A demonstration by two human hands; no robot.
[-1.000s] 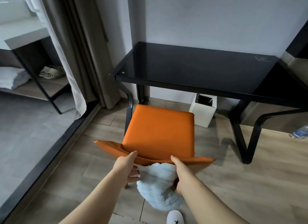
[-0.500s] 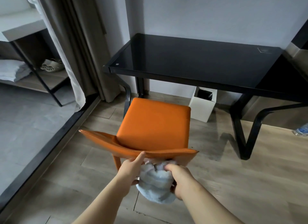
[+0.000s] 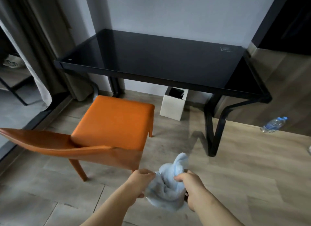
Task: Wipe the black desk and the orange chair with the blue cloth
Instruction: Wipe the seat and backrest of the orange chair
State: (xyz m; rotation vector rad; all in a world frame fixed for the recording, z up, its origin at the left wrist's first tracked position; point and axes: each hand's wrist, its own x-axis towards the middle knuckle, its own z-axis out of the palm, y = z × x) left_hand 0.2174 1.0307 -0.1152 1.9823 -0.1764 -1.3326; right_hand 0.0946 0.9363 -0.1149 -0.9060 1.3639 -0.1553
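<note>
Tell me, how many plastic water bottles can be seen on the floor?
1. The water bottle lies on its side on the wooden floor, at the right, beyond the black desk leg. Others may be hidden outside the view.

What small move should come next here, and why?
Probably carry the blue cloth, bunched between the left hand and right hand, forward onto the black desk: the cloth touches neither surface, and the orange chair stands pulled clear of the desk.

Both hands have left the orange chair [image 3: 114, 123], which now stands off to the left. The blue cloth [image 3: 168, 190] is bunched between the left hand [image 3: 139, 183] and right hand [image 3: 193, 188].
</note>
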